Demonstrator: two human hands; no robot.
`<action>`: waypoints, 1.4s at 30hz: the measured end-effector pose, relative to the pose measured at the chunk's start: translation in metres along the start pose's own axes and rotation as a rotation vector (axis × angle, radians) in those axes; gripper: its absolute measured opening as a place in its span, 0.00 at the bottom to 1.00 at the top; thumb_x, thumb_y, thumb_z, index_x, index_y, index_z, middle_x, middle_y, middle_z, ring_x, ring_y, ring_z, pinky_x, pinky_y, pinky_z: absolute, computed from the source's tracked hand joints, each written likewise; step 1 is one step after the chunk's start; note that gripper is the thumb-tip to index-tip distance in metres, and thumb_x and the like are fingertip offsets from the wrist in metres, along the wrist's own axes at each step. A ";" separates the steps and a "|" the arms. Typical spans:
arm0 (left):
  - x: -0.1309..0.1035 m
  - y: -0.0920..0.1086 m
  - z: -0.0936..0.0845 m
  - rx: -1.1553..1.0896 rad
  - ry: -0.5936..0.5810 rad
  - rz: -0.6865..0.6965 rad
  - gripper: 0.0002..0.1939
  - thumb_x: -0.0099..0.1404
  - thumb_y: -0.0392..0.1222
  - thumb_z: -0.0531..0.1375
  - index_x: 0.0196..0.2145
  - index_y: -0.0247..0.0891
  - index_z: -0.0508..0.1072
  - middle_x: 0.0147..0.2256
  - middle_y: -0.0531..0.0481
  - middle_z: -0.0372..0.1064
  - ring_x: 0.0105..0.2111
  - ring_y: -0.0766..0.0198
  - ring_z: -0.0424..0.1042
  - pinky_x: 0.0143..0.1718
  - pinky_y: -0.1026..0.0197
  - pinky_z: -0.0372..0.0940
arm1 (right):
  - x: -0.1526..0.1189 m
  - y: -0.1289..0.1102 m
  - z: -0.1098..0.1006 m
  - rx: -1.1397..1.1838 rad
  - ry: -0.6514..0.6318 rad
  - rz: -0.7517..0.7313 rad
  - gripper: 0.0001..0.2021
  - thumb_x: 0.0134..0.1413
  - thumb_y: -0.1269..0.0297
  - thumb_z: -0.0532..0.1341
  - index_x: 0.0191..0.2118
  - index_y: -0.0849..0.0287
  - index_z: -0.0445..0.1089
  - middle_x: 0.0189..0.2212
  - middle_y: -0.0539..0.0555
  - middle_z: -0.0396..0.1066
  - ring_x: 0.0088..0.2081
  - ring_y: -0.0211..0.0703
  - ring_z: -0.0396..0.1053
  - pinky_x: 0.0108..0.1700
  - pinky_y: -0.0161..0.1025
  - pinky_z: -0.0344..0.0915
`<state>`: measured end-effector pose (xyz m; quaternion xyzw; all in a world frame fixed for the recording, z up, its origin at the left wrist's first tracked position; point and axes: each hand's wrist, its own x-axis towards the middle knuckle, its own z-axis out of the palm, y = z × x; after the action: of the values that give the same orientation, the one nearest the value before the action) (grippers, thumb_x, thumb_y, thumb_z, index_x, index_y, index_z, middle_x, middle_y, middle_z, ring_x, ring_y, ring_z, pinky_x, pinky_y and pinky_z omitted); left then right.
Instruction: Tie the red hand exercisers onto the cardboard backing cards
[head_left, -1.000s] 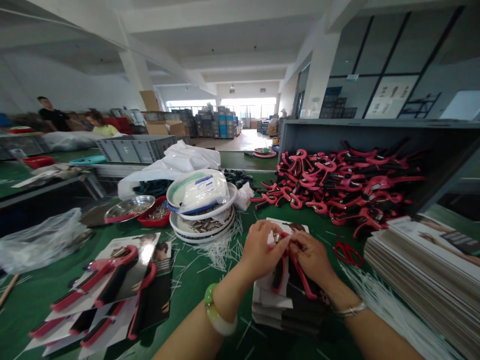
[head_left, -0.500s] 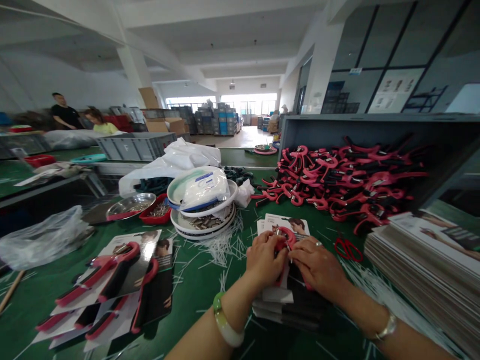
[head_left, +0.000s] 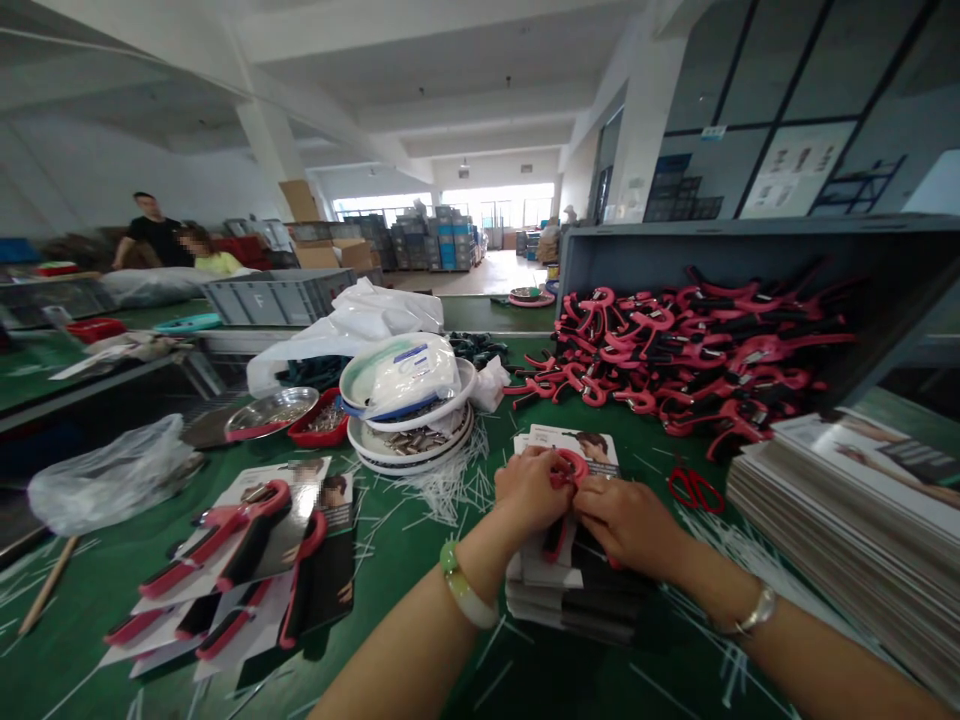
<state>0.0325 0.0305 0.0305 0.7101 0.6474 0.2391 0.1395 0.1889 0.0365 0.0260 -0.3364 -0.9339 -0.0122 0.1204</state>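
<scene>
A pair of pink and black pliers (head_left: 576,464) lies on a printed backing card (head_left: 541,434), on top of a stack of such cards. My left hand (head_left: 531,490) is closed over the pliers from the left, partly covering them. From the right, my right hand (head_left: 626,520) meets it with thumb and fingers pinched together at the pliers; what they pinch is too small and hidden to make out. Black and pink handles show below the hands. To the left, several pliers (head_left: 255,535) rest on cards in an overlapping pile, with white ties around some handles.
A grey crate (head_left: 675,232) lies on its side, spilling many pliers. Red scissors (head_left: 696,490) and a tall card stack (head_left: 840,540) are on the right. White plastic ties (head_left: 450,490) litter the green table around stacked bowls (head_left: 409,455). Two people (head_left: 154,235) are in the background.
Both hands stay at the same pliers, with small shifts of the fingers. The view has turned slightly, so the left-hand pile appears further right.
</scene>
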 end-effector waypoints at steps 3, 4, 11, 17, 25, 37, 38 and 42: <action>-0.003 -0.005 -0.002 -0.015 0.086 0.014 0.11 0.57 0.43 0.59 0.39 0.48 0.75 0.44 0.49 0.72 0.43 0.51 0.70 0.42 0.51 0.64 | -0.003 -0.002 -0.008 0.115 -0.030 0.046 0.08 0.53 0.72 0.53 0.31 0.59 0.70 0.33 0.54 0.71 0.36 0.43 0.68 0.39 0.39 0.63; -0.005 -0.009 -0.002 -0.034 0.154 0.022 0.11 0.58 0.44 0.58 0.39 0.48 0.75 0.45 0.49 0.71 0.44 0.52 0.70 0.44 0.50 0.64 | -0.006 -0.003 -0.012 0.163 -0.040 0.047 0.08 0.52 0.73 0.53 0.32 0.59 0.70 0.34 0.54 0.71 0.37 0.42 0.68 0.41 0.38 0.64; -0.045 -0.055 0.007 -0.389 0.406 -0.139 0.20 0.58 0.49 0.60 0.46 0.37 0.69 0.39 0.46 0.72 0.35 0.60 0.70 0.38 0.57 0.66 | -0.025 -0.035 -0.028 -0.098 -0.171 0.102 0.10 0.47 0.71 0.57 0.36 0.61 0.72 0.47 0.62 0.67 0.47 0.56 0.65 0.43 0.49 0.66; -0.059 -0.059 0.019 -0.429 0.259 -0.133 0.09 0.61 0.45 0.58 0.34 0.40 0.75 0.33 0.51 0.75 0.31 0.64 0.70 0.35 0.62 0.64 | -0.008 -0.058 -0.030 -0.279 -0.392 0.142 0.16 0.48 0.81 0.51 0.38 0.65 0.72 0.43 0.65 0.70 0.45 0.57 0.67 0.38 0.45 0.69; -0.060 -0.052 0.021 -0.339 0.298 0.055 0.07 0.62 0.40 0.58 0.33 0.40 0.76 0.31 0.52 0.74 0.28 0.67 0.69 0.34 0.65 0.63 | -0.005 -0.058 -0.025 -0.145 -0.132 0.110 0.08 0.50 0.75 0.53 0.34 0.63 0.69 0.32 0.60 0.72 0.35 0.48 0.70 0.38 0.41 0.65; -0.057 -0.050 0.020 -0.250 0.320 0.183 0.11 0.66 0.40 0.54 0.39 0.45 0.77 0.32 0.50 0.74 0.31 0.66 0.72 0.32 0.65 0.63 | -0.005 -0.029 0.012 0.432 0.302 0.258 0.13 0.58 0.63 0.54 0.47 0.56 0.66 0.36 0.54 0.76 0.37 0.44 0.74 0.37 0.39 0.69; -0.057 -0.049 0.019 -0.218 0.316 0.181 0.12 0.66 0.40 0.54 0.39 0.45 0.77 0.32 0.50 0.74 0.30 0.66 0.72 0.31 0.66 0.63 | -0.007 -0.031 0.014 0.453 0.301 0.276 0.14 0.57 0.63 0.54 0.49 0.56 0.65 0.36 0.54 0.76 0.37 0.44 0.74 0.37 0.39 0.69; -0.058 -0.046 0.017 -0.130 0.306 0.172 0.12 0.65 0.40 0.54 0.38 0.46 0.78 0.31 0.50 0.74 0.28 0.65 0.72 0.28 0.66 0.61 | -0.008 -0.035 0.015 0.491 0.294 0.307 0.17 0.57 0.63 0.55 0.53 0.56 0.62 0.34 0.52 0.77 0.37 0.44 0.74 0.39 0.40 0.68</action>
<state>-0.0002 -0.0190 -0.0163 0.7075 0.5813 0.3967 0.0640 0.1696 0.0059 0.0117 -0.4287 -0.8201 0.1833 0.3318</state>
